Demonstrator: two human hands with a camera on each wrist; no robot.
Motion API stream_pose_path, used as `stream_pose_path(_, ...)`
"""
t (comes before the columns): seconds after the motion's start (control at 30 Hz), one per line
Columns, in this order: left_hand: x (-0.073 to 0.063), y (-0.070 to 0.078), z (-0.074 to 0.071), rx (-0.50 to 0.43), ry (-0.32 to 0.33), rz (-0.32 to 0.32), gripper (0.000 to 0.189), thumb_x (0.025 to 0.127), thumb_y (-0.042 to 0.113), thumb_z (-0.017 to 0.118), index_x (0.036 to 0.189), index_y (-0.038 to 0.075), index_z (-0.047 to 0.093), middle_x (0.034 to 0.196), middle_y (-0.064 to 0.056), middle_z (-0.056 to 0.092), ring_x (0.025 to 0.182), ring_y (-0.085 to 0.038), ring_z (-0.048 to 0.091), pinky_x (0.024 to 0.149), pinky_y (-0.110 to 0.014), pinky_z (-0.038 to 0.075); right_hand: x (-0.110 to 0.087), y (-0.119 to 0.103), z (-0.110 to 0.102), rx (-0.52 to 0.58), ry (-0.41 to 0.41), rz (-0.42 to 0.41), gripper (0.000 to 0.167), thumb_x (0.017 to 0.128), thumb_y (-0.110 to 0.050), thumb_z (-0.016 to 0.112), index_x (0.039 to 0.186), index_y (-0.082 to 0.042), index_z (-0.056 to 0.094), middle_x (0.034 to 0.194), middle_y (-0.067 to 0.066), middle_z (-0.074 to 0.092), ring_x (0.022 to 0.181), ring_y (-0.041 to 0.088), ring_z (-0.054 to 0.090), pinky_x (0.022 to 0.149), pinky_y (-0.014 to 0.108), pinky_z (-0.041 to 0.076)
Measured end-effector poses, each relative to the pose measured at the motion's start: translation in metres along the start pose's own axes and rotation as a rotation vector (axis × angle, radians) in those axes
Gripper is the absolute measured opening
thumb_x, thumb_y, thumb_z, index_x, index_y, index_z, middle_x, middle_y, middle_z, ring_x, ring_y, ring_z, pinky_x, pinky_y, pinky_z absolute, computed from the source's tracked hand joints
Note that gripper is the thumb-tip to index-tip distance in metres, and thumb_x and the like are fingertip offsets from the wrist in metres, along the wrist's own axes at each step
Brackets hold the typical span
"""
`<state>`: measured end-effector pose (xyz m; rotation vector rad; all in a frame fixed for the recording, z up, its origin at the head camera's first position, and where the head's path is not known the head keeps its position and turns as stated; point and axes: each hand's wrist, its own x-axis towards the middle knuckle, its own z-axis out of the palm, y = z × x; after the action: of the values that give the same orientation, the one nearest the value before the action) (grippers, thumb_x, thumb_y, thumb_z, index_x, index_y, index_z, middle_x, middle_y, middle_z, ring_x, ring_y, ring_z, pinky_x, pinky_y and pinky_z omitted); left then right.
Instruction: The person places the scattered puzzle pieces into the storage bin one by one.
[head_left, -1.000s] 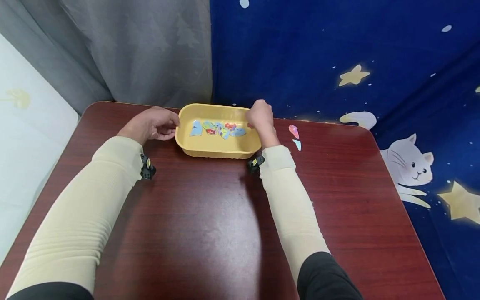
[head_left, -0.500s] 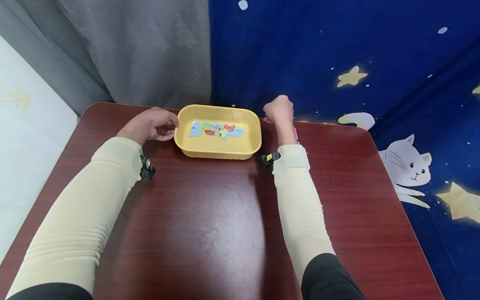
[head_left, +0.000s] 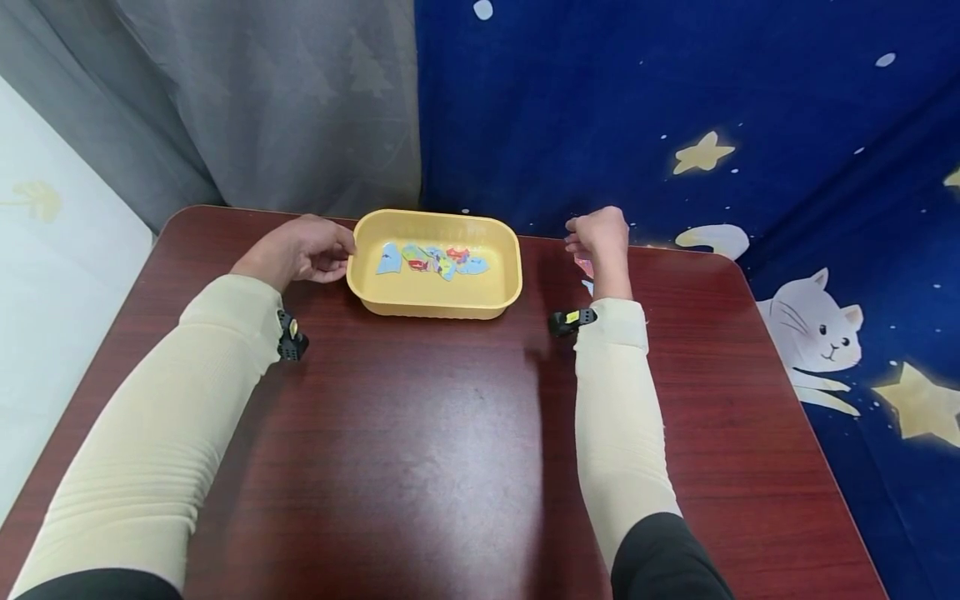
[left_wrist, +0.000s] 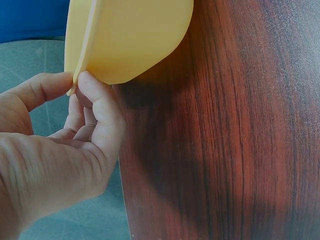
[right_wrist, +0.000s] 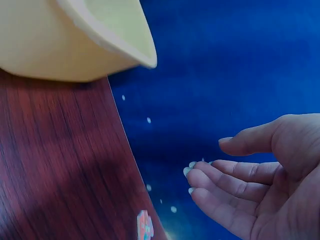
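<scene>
A yellow plastic basin [head_left: 435, 300] stands near the table's far edge. Inside it lie several colourful flat pieces, among them a light blue piece [head_left: 389, 258] and a red one [head_left: 457, 254]. My left hand [head_left: 311, 248] pinches the basin's left rim between thumb and finger, plain in the left wrist view. Right of the basin, my right hand [head_left: 602, 233] hovers with relaxed fingers and holds nothing. Close by it on the table lie a pink piece [head_left: 584, 266] and a pale blue piece [head_left: 588, 287], both partly hidden by that hand or wrist.
The dark red wooden table [head_left: 420, 433] ends just behind the basin. A grey curtain [head_left: 300, 108] and a blue curtain [head_left: 555, 108] with stars and a cat hang behind it. A white surface [head_left: 60, 250] stands at the left.
My right hand has moved from the basin's right end rightward to the loose pieces, and its fingers have loosened. The left hand stays on the rim.
</scene>
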<state>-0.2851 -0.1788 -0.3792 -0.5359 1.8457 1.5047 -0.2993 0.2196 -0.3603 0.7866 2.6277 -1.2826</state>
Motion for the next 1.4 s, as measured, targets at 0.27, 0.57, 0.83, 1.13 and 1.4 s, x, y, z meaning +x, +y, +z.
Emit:
stream_pose_path(0.27, -0.001, -0.002, -0.001, -0.004, 0.002, 0.004, 0.015, 0.092, 0.011, 0.056, 0.105, 0.008, 0.050, 0.072, 0.001, 0.058, 0.062, -0.010, 0.059, 0.066, -0.023, 0.057, 0.013, 0.025, -0.014, 0.169, -0.036, 0.107, 0.046, 0.092, -0.017, 0.065, 0.129, 0.006, 0.053, 0.069, 0.006, 0.071, 0.064, 0.017, 0.072, 0.075, 0.034, 0.058)
stream_pose_path(0.57, -0.003, -0.002, -0.001, -0.008, 0.002, 0.010, 0.014, 0.091, 0.010, 0.055, 0.104, 0.007, 0.051, 0.071, 0.001, 0.059, 0.061, -0.010, 0.059, 0.065, -0.023, 0.057, 0.018, 0.047, -0.020, 0.260, -0.030, 0.169, 0.037, 0.089, -0.011, 0.068, 0.121, 0.005, 0.057, 0.059, 0.002, 0.066, 0.059, 0.013, 0.070, 0.066, 0.028, 0.059)
stream_pose_path(0.83, -0.003, -0.002, 0.000, -0.002, 0.018, 0.017, 0.018, 0.092, 0.012, 0.057, 0.108, 0.007, 0.050, 0.075, 0.000, 0.058, 0.063, -0.011, 0.059, 0.069, -0.024, 0.058, 0.024, 0.061, -0.015, 0.177, 0.016, 0.149, 0.022, 0.085, -0.011, 0.071, 0.101, 0.003, 0.066, 0.059, 0.001, 0.065, 0.052, 0.010, 0.064, 0.061, 0.026, 0.059)
stream_pose_path(1.13, -0.002, -0.003, 0.002, 0.001, 0.027, -0.001, 0.019, 0.092, 0.014, 0.059, 0.107, 0.008, 0.050, 0.079, -0.002, 0.057, 0.065, -0.012, 0.059, 0.072, -0.025, 0.058, 0.025, 0.073, -0.003, -0.051, 0.099, 0.121, 0.039, 0.080, -0.019, 0.072, 0.111, 0.004, 0.064, 0.082, 0.008, 0.065, 0.068, 0.014, 0.057, 0.062, 0.023, 0.050)
stream_pose_path(1.4, -0.004, 0.000, 0.002, -0.002, 0.021, -0.007, 0.018, 0.092, 0.013, 0.058, 0.107, 0.007, 0.050, 0.077, -0.001, 0.057, 0.065, -0.012, 0.059, 0.071, -0.024, 0.057, 0.023, 0.078, 0.004, -0.166, 0.169, 0.097, 0.053, 0.080, -0.025, 0.069, 0.123, 0.004, 0.060, 0.124, 0.021, 0.062, 0.115, 0.034, 0.055, 0.099, 0.040, 0.047)
